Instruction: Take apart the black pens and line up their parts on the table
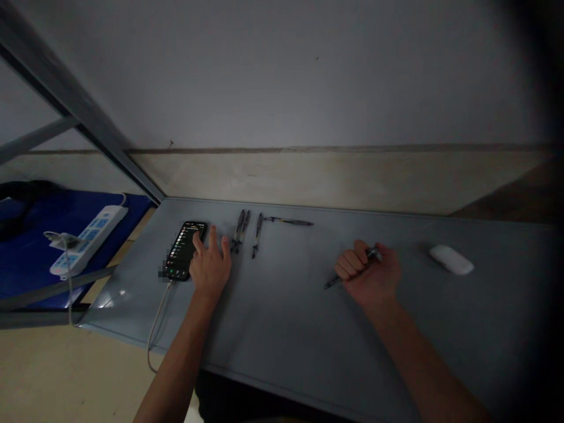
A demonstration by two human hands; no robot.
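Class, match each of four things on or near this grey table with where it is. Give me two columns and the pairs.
1 phone
2 power strip
3 slim dark tool
4 white oval object

a on the blue surface
b gripped in the right hand
c by the left hand
d alone near the right end of the table

Pairs: 1-c, 2-a, 3-b, 4-d

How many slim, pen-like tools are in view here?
4. The first tool and second tool lie side by side, right of the left hand; the third tool lies just behind them; the right hand holds the fourth tool. Hands may hide more.
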